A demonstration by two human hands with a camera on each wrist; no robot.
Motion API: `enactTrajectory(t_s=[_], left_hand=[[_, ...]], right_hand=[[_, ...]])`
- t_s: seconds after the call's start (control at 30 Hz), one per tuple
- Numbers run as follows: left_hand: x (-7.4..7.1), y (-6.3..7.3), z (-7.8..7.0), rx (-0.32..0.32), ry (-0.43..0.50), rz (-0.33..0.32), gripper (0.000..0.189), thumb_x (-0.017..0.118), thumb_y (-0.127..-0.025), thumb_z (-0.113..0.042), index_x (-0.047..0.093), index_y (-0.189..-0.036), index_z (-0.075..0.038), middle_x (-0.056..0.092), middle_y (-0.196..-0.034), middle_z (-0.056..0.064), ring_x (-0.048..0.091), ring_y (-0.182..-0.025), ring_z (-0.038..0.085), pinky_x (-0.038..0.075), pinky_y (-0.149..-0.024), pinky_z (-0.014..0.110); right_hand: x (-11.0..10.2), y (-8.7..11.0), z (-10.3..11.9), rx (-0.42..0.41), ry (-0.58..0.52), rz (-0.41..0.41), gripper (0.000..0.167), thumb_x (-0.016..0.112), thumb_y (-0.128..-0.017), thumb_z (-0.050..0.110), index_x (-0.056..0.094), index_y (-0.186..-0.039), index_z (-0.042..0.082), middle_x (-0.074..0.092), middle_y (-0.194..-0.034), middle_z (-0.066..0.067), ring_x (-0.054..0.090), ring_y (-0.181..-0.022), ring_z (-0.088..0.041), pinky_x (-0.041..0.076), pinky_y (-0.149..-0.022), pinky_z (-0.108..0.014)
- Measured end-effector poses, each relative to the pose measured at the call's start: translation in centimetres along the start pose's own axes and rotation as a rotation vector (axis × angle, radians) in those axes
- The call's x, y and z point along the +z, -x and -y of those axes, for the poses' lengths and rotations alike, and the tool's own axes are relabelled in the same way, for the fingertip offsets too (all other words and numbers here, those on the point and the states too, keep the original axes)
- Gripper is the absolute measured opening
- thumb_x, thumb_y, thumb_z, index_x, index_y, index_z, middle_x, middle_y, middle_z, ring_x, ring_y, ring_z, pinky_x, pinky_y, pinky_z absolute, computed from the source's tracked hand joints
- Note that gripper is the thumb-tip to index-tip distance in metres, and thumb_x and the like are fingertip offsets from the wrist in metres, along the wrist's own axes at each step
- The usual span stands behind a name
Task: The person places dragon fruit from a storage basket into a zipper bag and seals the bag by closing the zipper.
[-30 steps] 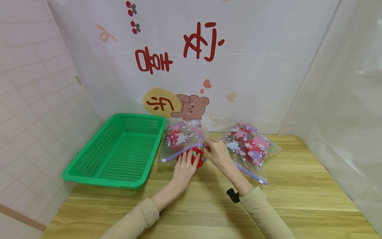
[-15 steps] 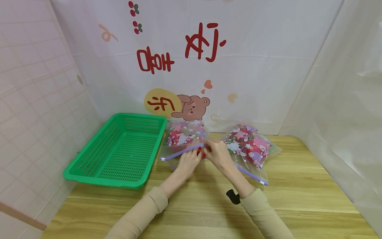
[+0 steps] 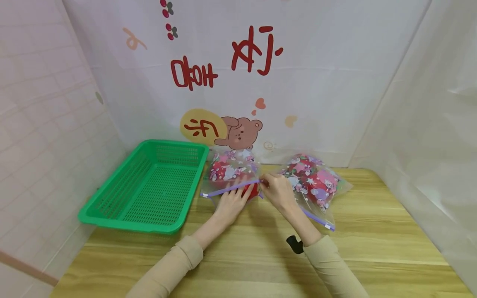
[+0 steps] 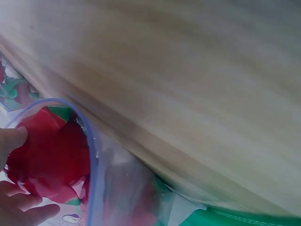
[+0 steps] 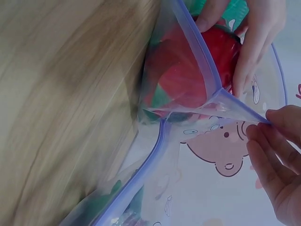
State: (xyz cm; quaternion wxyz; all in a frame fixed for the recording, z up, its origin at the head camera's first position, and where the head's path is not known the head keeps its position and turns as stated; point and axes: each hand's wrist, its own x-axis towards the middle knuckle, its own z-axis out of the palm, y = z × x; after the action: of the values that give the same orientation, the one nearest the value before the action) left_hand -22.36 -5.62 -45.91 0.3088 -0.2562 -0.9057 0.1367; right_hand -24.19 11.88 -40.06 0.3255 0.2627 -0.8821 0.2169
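Note:
A clear zip bag [image 3: 242, 163] with a purple zip edge and sea-life prints lies by the back wall, with red contents showing through. Its mouth faces the person. My left hand [image 3: 230, 205] reaches into the mouth and holds a shiny red bundle [image 4: 51, 155] with green patches, thumb on one side and fingers on the other in the right wrist view. My right hand [image 3: 277, 190] pinches the corner of the bag's purple edge [image 5: 254, 115] between thumb and fingertips, pulling it taut.
A green plastic basket [image 3: 186, 207] with perforated walls stands left of the bag. A second printed zip bag [image 3: 316, 182], filled with red things, lies right of my right hand. The wooden table [image 3: 246, 265] meets a patterned backdrop [image 3: 316, 82] behind.
My left hand has moved the red bundle deeper under the bag's edge, shifting right and then back left. My right hand still pinches the corner, now slightly further right.

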Motion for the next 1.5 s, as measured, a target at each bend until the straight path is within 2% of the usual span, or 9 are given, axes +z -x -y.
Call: enactTrajectory(t_s=[0.1,0.33,0.6,0.87,0.93,1.2,1.33,1.43,1.5], left_hand=[[0.1,-0.4,-0.3,-0.004,-0.009,-0.003,0.06,0.068,-0.085,-0.022,0.046,-0.141,-0.021,0.055,-0.135,0.01,0.067,-0.096,0.02,0.055,-0.087,0.036],[1.2,-1.7,-0.9,-0.039,-0.003,-0.119,0.053,0.066,-0.086,-0.033,0.052,-0.134,-0.017,0.05,-0.139,0.014,0.053,-0.124,0.031,0.051,-0.095,0.043],[1.8,-2.6,-1.2,-0.069,-0.031,-0.054,0.051,0.066,-0.086,-0.032,0.051,-0.133,-0.02,0.047,-0.141,0.011,0.05,-0.125,0.027,0.052,-0.092,0.04],[1.0,-2.2,-1.0,-0.021,-0.061,0.002,0.063,0.072,-0.082,-0.026,0.047,-0.14,-0.02,0.047,-0.144,0.011,0.045,-0.134,0.027,0.047,-0.102,0.045],[1.0,-2.2,-1.0,-0.02,-0.057,0.001,0.062,0.071,-0.083,-0.025,0.047,-0.14,-0.02,0.048,-0.143,0.01,0.044,-0.134,0.027,0.047,-0.102,0.045],[1.7,-2.9,-1.2,-0.059,-0.073,-0.102,0.049,0.067,-0.086,-0.025,0.052,-0.133,-0.018,0.054,-0.136,0.012,0.053,-0.127,0.025,0.055,-0.089,0.04],[1.2,-2.5,-0.8,-0.039,-0.036,-0.037,0.056,0.07,-0.085,-0.028,0.05,-0.137,-0.018,0.05,-0.14,0.013,0.051,-0.128,0.025,0.053,-0.093,0.039],[-0.3,-1.4,-0.3,0.002,0.034,0.06,0.067,0.075,-0.08,-0.028,0.047,-0.14,-0.017,0.052,-0.139,0.01,0.06,-0.116,0.021,0.055,-0.087,0.032],[-1.4,-0.4,0.1,0.031,0.102,0.082,0.065,0.076,-0.078,-0.025,0.05,-0.137,-0.014,0.057,-0.135,0.008,0.064,-0.109,0.019,0.056,-0.084,0.03]], right_hand=[[-0.1,0.1,-0.1,-0.025,0.006,-0.004,0.005,0.072,-0.073,0.0,0.071,-0.075,0.005,0.068,-0.068,-0.006,0.061,-0.054,-0.015,0.049,-0.049,-0.024],[-0.1,0.4,-0.1,-0.054,0.014,-0.022,0.009,0.074,-0.072,-0.001,0.068,-0.07,0.006,0.065,-0.064,-0.004,0.054,-0.051,-0.011,0.046,-0.047,-0.023],[-0.3,0.4,-0.1,-0.025,-0.037,-0.004,0.007,0.072,-0.074,-0.003,0.069,-0.072,0.004,0.067,-0.067,-0.007,0.06,-0.053,-0.014,0.049,-0.048,-0.022],[-1.1,-0.2,-0.5,0.054,-0.093,0.05,0.005,0.067,-0.081,0.0,0.072,-0.08,0.0,0.07,-0.072,-0.011,0.064,-0.058,-0.016,0.053,-0.052,-0.024],[-1.1,-0.2,-0.5,0.052,-0.084,0.054,0.005,0.067,-0.08,-0.001,0.071,-0.079,0.001,0.069,-0.071,-0.011,0.062,-0.057,-0.016,0.052,-0.052,-0.023],[-1.0,0.0,-0.2,-0.014,-0.052,0.015,0.008,0.07,-0.075,-0.005,0.068,-0.073,0.003,0.066,-0.068,-0.009,0.06,-0.054,-0.014,0.05,-0.049,-0.023],[-1.0,0.1,-0.3,0.005,-0.054,0.05,0.006,0.07,-0.077,-0.003,0.07,-0.077,0.002,0.068,-0.071,-0.009,0.062,-0.057,-0.015,0.051,-0.051,-0.022],[-1.0,0.4,-0.6,-0.02,-0.038,0.064,0.005,0.072,-0.077,0.0,0.071,-0.082,0.003,0.07,-0.076,-0.009,0.065,-0.06,-0.016,0.053,-0.053,-0.022],[-0.8,0.7,-0.9,-0.054,-0.021,0.068,0.01,0.074,-0.077,0.002,0.071,-0.086,0.003,0.069,-0.079,-0.009,0.066,-0.062,-0.017,0.053,-0.053,-0.022]])
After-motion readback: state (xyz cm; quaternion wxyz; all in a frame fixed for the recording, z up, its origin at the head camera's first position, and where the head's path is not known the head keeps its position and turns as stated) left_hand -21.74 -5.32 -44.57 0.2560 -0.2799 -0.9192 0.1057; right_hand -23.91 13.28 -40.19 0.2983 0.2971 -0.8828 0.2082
